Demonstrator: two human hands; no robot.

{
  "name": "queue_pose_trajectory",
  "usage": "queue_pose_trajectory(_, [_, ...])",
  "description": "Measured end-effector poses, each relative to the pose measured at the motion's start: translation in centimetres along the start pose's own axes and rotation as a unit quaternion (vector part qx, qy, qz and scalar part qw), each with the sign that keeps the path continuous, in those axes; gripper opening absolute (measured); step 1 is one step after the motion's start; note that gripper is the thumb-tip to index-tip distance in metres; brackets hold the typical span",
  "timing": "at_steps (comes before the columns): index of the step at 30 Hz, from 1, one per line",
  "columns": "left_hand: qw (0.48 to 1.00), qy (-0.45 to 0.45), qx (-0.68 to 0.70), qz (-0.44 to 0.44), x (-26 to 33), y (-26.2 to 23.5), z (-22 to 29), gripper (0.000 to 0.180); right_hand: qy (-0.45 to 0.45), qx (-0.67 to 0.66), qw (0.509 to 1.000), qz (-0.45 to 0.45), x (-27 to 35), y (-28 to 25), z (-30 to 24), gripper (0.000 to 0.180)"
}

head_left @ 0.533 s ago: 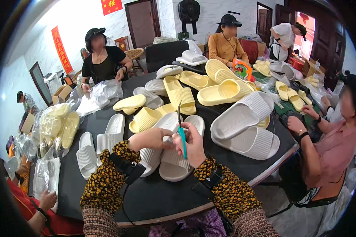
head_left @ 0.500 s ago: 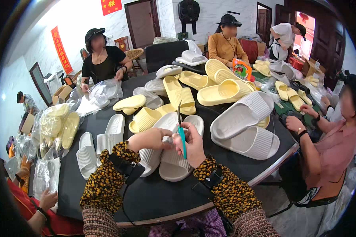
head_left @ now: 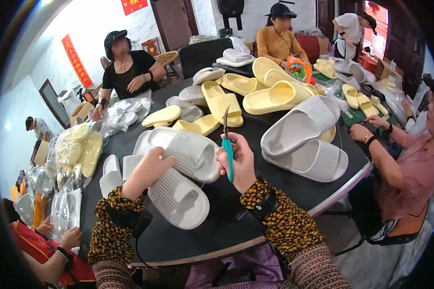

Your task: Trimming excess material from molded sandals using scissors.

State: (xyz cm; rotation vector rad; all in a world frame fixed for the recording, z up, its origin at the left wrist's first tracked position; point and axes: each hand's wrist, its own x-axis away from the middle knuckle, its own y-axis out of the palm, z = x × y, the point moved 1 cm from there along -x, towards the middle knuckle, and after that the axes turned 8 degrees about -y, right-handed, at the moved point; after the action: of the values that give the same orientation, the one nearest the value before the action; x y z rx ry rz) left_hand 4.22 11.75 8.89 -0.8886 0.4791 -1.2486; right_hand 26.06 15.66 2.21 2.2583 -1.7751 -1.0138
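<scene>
While the right hand point(head_left: 239, 161) is gripping snips point(head_left: 228, 156), the left hand point(head_left: 149, 168) is grasping a grey pair point(head_left: 182, 200); bagged slippers point(head_left: 91, 154) are lying leftward, loose slippers point(head_left: 271, 99) are sitting unbagged.

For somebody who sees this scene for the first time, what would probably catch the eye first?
Likely the many yellow and grey slippers spread across the middle of the black table. Nearest the viewer, the right hand holds a teal-handled cutting tool, its blade pointing away, while the left hand touches the front grey slippers.
</scene>
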Motion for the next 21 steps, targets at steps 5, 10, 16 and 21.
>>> queue_pose_trajectory(5, [0.986,0.03,0.155,0.046,2.0,-0.8,-1.2,0.031,0.02,0.016,1.0,-0.017,0.4,0.4,0.1,0.035])
queue_pose_trajectory(10, [0.956,0.019,0.294,-0.01,5.3,0.3,-0.7,0.033,0.035,0.051,0.998,-0.031,0.3,-0.2,0.6,0.038])
queue_pose_trajectory(16, [0.906,-0.023,0.42,-0.049,7.7,2.8,-1.3,0.034,0.042,0.066,0.996,-0.041,-0.3,-0.4,1.0,0.039])
queue_pose_trajectory(21, [0.893,0.001,0.449,-0.006,8.1,1.9,-1.1,0.033,0.079,0.062,0.995,-0.028,-0.7,-0.6,1.0,0.039])
